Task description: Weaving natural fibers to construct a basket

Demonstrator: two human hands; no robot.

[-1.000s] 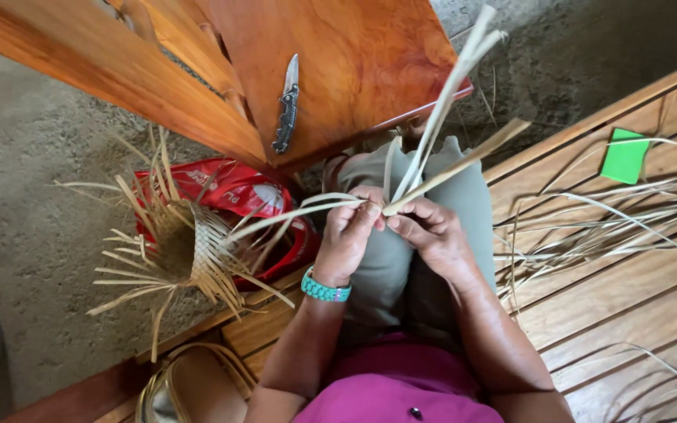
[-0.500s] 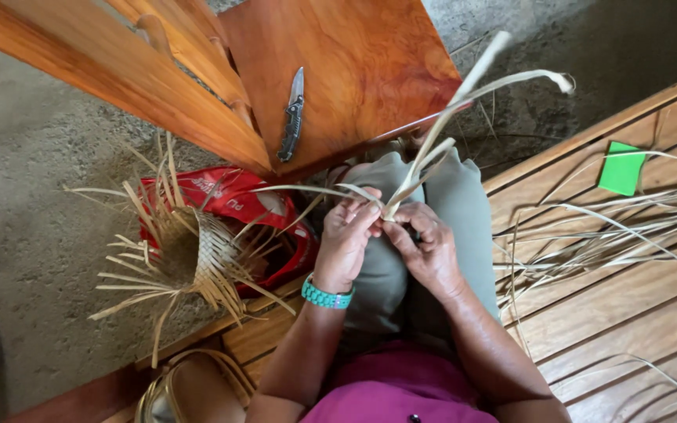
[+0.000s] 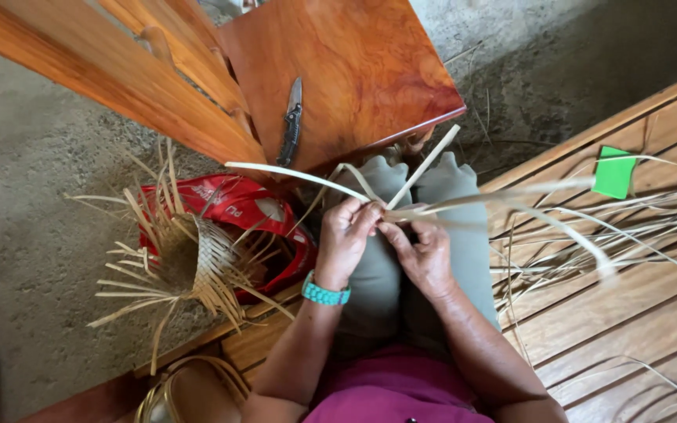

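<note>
A half-woven basket [image 3: 197, 262] lies on its side at the left, loose strips fanning out, against a red bag [image 3: 233, 207]. A folding knife [image 3: 290, 124] rests on the wooden stool [image 3: 354, 70] above. At centre, over the lap, the left hand [image 3: 345, 239] — a teal bracelet [image 3: 325, 293] on its wrist — pinches a bundle of pale strips [image 3: 401, 210] between thumb and fingers. The right hand [image 3: 425, 254], touching it, grips the same strips, which splay up and off to the right. More strips [image 3: 589, 243] lie on the plank floor [image 3: 628, 329] — beside a green card [image 3: 614, 172].
</note>
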